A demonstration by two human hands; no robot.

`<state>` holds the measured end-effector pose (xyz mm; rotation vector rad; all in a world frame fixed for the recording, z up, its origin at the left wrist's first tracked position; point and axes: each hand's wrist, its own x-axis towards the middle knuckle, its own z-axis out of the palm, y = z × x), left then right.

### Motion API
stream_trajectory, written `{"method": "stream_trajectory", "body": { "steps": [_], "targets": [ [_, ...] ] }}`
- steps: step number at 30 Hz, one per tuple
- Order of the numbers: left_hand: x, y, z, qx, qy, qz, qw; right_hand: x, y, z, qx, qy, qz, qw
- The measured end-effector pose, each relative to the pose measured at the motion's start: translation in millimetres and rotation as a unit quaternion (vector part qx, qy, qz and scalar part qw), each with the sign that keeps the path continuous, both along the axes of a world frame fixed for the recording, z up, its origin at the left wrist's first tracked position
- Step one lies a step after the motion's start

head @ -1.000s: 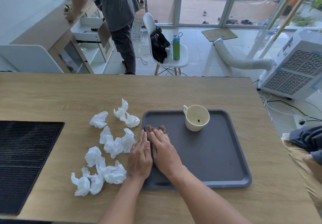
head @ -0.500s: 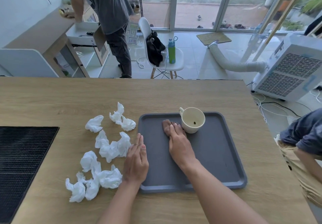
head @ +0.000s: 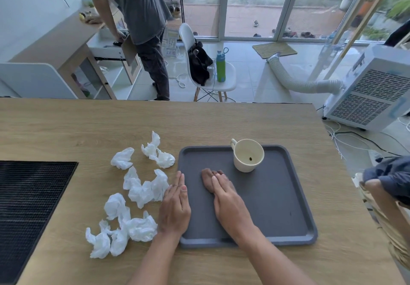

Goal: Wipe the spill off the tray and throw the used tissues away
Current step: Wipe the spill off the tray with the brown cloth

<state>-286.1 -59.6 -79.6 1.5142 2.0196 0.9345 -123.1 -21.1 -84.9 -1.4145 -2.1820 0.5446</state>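
A dark grey tray lies on the wooden table. My right hand lies flat on the tray and presses a brown, soaked tissue under its straight fingers, just left of and below a cream cup. My left hand rests flat with straight fingers across the tray's left rim. Several crumpled white tissues lie on the table left of the tray.
A black ribbed mat covers the table's left side. A person stands behind the table at a cabinet. A white chair with a green bottle and an air cooler stand on the floor. Another person's sleeve shows at the right edge.
My right hand slid the brown tissue across the tray toward the cup, then back a little toward me. My left hand stayed flat at the tray's left rim.
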Motion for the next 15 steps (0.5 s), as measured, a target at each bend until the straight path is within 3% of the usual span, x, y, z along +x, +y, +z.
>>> {"method": "stream_trajectory", "body": {
  "steps": [10, 15],
  "targets": [
    [0, 1, -1, 0.0, 0.002, -0.002, 1.0, -16, 51, 4, -0.052, -0.001, -0.122, 0.991],
    [-1, 1, -4, -0.004, 0.002, -0.001, 1.0, -45, 54, 7, -0.058, 0.003, -0.092, 0.994]
  ]
}}
